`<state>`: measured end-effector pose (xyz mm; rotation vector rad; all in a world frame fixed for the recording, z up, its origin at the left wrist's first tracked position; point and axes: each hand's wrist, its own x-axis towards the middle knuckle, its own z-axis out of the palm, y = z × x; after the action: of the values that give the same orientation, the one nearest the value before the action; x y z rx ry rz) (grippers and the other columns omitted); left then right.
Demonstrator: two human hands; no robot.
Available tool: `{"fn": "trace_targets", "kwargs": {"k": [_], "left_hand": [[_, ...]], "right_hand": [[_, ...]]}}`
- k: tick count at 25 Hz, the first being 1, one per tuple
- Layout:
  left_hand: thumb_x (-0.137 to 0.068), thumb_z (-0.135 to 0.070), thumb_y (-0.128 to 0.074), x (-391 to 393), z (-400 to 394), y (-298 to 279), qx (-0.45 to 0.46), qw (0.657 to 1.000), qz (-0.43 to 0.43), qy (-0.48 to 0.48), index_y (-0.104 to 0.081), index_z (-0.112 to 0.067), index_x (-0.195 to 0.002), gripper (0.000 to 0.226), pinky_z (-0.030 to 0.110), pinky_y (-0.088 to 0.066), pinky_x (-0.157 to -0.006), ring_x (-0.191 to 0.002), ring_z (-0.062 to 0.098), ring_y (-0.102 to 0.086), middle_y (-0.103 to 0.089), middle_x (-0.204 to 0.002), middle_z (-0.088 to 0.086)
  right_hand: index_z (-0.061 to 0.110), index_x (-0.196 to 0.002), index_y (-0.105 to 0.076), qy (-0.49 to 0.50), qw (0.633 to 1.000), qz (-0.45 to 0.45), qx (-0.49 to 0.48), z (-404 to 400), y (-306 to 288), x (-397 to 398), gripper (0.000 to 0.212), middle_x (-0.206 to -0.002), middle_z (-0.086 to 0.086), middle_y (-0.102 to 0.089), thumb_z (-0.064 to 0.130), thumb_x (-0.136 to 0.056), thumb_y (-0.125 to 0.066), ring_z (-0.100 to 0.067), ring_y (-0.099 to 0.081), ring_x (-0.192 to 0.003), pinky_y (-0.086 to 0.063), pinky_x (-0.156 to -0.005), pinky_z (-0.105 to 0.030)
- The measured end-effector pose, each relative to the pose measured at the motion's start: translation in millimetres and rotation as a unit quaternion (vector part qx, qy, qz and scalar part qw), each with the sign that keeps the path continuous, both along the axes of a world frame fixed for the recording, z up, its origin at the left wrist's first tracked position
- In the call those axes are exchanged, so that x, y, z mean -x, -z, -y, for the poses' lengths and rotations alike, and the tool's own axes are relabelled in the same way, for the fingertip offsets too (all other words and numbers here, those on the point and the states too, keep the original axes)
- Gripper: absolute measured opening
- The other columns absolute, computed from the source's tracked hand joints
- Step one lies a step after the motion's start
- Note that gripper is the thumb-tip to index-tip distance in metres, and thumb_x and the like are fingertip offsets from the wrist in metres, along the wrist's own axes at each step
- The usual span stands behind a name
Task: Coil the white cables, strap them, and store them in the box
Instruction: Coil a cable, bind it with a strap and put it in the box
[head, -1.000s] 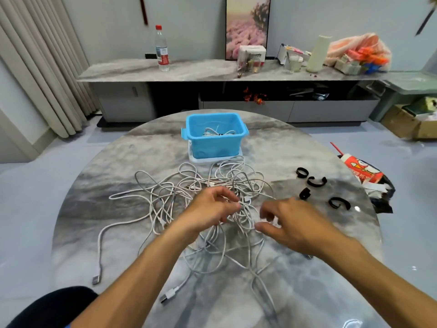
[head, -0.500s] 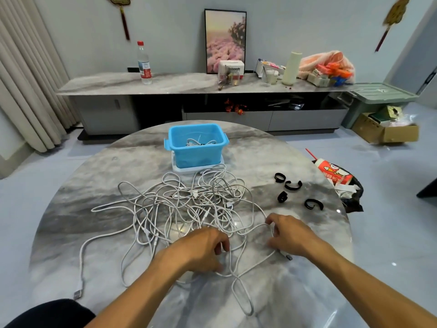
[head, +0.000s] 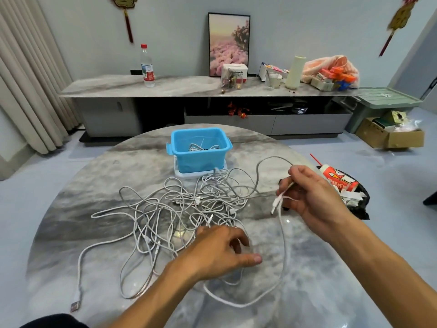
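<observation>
A tangle of white cables (head: 179, 209) lies spread over the middle of the round marble table (head: 113, 176). My right hand (head: 312, 195) is raised over the table's right side and pinches one white cable near its connector end (head: 274, 207). That cable hangs in a wide loop down to my left hand (head: 220, 252). My left hand rests on the near edge of the tangle, thumb out, fingers loosely curled. The blue box (head: 186, 159) stands beyond the tangle on a white lid (head: 198, 176), with a coiled cable (head: 203, 147) inside. My right hand hides most of the black straps (head: 281, 182).
A black bag with a red-and-white packet (head: 340, 183) lies at the table's right edge. Behind the table runs a long low cabinet (head: 189, 86) with a bottle (head: 147, 67) and clutter. A cardboard box (head: 390, 136) sits on the floor at the right.
My right hand has risen from the table and moved right and away, drawing a cable end out of the tangle. My left hand stays on the cables. The view has tilted up.
</observation>
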<state>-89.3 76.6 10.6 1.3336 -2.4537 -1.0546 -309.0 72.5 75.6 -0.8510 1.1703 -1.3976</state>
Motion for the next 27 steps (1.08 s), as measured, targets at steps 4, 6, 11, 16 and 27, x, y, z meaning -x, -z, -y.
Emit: {"fn": "trace_targets", "kwargs": {"k": [4, 6, 11, 16, 27], "left_hand": [[-0.074, -0.067, -0.065, 2.8, 0.1, -13.5, -0.097, 0.962, -0.239, -0.090, -0.065, -0.031, -0.116, 0.055, 0.029, -0.049, -0.097, -0.101, 0.006, -0.066, -0.072, -0.106, -0.011], [-0.078, -0.048, -0.070, 0.2, 8.3, -25.6, -0.206, 0.872, -0.410, -0.168, -0.064, -0.026, -0.120, 0.048, 0.031, -0.054, -0.089, -0.098, 0.015, -0.070, -0.073, -0.106, -0.002], [-0.068, -0.041, -0.084, -7.2, 17.3, -35.6, -0.235, 0.806, -0.482, -0.249, -0.068, -0.016, -0.112, 0.053, 0.031, -0.050, -0.072, -0.080, 0.021, -0.065, -0.073, -0.091, 0.009], [-0.068, -0.059, -0.066, -24.5, 33.5, -50.8, -0.221, 0.740, -0.541, -0.334, -0.063, -0.024, -0.117, 0.061, 0.026, -0.055, -0.065, -0.094, 0.019, -0.071, -0.073, -0.110, 0.012], [-0.090, -0.038, -0.059, -74.9, 57.7, -47.9, 0.162, 0.896, 0.063, -0.408, -0.066, -0.032, -0.113, 0.024, 0.039, -0.045, -0.090, -0.114, 0.027, -0.054, -0.066, -0.118, 0.003]], "right_hand": [[0.013, -0.088, -0.057, -0.021, 0.999, 0.039, -0.003, 6.2, 1.5, -17.5, 0.017, -0.076, -0.014, -0.071, 0.023, -0.100, -0.049, -0.027, -0.072, -0.074, -0.058, -0.056, -0.030], [0.014, -0.085, -0.063, -0.060, 0.998, 0.009, 0.017, 9.8, 4.8, -27.4, 0.016, -0.083, -0.019, -0.072, 0.028, -0.091, -0.057, -0.028, -0.072, -0.079, -0.058, -0.061, -0.031], [0.009, -0.097, -0.076, -0.184, 0.976, -0.074, 0.085, 27.7, 8.3, -50.3, 0.035, -0.101, -0.017, -0.075, 0.036, -0.096, -0.054, -0.029, -0.072, -0.097, -0.057, -0.086, -0.033], [0.025, -0.118, -0.072, -0.337, 0.793, -0.438, 0.257, 36.0, -0.2, -69.8, 0.047, -0.133, 0.008, -0.065, 0.017, -0.085, -0.039, -0.005, -0.052, -0.130, -0.041, -0.107, -0.025], [0.013, -0.106, -0.078, -0.016, 0.734, -0.584, 0.347, 56.8, -6.7, -34.4, 0.028, -0.097, 0.001, -0.077, -0.005, -0.086, -0.070, -0.011, -0.071, -0.084, -0.052, -0.080, -0.018]]}}
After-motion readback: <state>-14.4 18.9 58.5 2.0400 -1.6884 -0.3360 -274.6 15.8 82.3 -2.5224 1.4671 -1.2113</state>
